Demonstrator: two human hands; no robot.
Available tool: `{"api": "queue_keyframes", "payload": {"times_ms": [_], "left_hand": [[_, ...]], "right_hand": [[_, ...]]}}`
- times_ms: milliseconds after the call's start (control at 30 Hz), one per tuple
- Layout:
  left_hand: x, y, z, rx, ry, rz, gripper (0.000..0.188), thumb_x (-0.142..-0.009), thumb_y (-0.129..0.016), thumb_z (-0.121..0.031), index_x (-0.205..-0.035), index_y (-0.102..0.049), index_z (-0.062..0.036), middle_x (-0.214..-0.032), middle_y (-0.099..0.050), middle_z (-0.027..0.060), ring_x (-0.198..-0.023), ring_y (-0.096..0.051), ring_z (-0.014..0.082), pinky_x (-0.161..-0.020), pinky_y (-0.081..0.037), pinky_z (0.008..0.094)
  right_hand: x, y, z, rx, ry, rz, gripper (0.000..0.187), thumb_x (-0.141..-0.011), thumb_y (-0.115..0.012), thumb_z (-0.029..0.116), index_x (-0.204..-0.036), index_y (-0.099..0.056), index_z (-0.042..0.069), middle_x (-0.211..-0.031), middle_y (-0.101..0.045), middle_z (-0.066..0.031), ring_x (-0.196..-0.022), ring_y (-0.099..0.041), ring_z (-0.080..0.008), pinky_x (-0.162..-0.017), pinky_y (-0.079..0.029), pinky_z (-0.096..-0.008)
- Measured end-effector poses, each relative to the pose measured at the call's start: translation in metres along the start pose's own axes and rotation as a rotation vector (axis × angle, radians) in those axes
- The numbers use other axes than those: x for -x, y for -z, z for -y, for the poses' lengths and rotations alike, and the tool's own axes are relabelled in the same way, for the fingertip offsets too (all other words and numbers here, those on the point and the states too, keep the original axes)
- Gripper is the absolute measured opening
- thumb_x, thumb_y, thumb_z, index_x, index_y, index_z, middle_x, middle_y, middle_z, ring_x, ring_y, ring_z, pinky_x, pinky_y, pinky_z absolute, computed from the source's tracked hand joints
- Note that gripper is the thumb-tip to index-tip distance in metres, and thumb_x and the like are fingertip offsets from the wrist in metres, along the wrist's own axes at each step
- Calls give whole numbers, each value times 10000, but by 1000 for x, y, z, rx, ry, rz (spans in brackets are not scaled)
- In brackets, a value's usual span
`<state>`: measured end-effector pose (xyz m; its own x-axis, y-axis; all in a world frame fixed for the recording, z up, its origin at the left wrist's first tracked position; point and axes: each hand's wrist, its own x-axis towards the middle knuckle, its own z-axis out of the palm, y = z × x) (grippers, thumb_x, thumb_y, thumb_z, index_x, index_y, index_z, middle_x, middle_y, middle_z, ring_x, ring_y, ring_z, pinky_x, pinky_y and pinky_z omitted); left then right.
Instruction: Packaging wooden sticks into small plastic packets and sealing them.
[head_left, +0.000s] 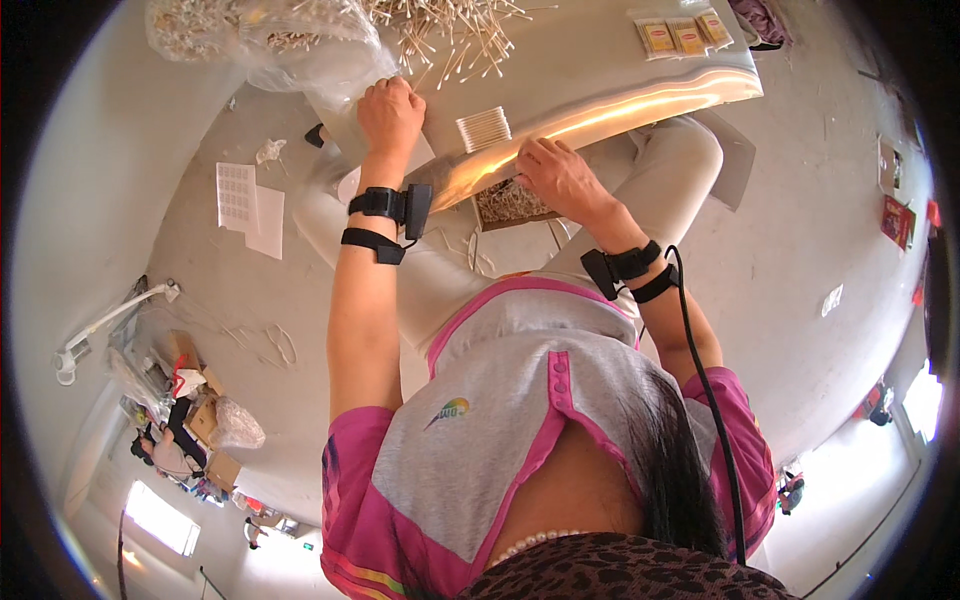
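Loose cotton swabs (460,35) lie in a heap at the far side of the table (590,80). Close to the front edge, a small group of swabs (484,130) sits side by side in a neat row. My left hand (390,120) is at the left of the table, below the heap, its fingers curled closed; what they hold, if anything, is hidden. My right hand (562,180) is at the table's shiny front edge, right of the row. Its fingers are bent together, and their tips are mostly out of sight.
A clear plastic bag (290,45) of swabs stands at the far left. Several small yellow-labelled packs (685,38) lie far right. Below the table edge, between my legs, is a box (512,208) of swabs. A black cable (705,390) runs along my right arm.
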<state>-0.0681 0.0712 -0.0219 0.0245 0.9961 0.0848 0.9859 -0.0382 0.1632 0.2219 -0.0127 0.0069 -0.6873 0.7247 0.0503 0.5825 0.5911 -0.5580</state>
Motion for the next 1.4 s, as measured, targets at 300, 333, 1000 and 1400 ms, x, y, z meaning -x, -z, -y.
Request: {"api": "queue_keyframes", "payload": {"times_ms": [300,333,1000,1400], "left_hand": [[17,19,-28,532,-149,100,92,-855,-701,-86,-938,-661,-80,-897,-710,99,-882,-683,318,-779,-553,445],[17,19,-31,522,-195,92,80,-868,-686,-70,-945,-663,-72,-909,-710,100,-899,-680,320,-798,-552,443],[55,7,-40,598,-192,74,244,-912,-620,-15,-1143,-678,-67,-1129,-648,132,-1083,-609,347,-950,-518,436],[96,-3,-65,516,-21,-89,839,-763,-890,-253,-1474,-464,-120,-1440,-436,116,-1270,-449,359,-1078,-356,509]], "right_hand": [[1,-9,-1,-58,-13,-50,168,-864,-734,149,-938,-608,66,-998,-574,-72,-957,-608,-267,-852,-529,-400],[1,-8,0,-58,-13,-45,168,-864,-734,149,-938,-608,66,-998,-574,-72,-957,-608,-267,-852,-529,-400],[-11,-35,0,-115,-133,-298,283,-918,-671,131,-1187,-612,67,-1072,-603,-128,-1043,-604,-333,-898,-516,-445],[-12,-42,9,-58,-240,-223,386,-908,-709,143,-1280,-607,116,-1049,-609,-116,-1016,-613,-306,-914,-490,-435]]}}
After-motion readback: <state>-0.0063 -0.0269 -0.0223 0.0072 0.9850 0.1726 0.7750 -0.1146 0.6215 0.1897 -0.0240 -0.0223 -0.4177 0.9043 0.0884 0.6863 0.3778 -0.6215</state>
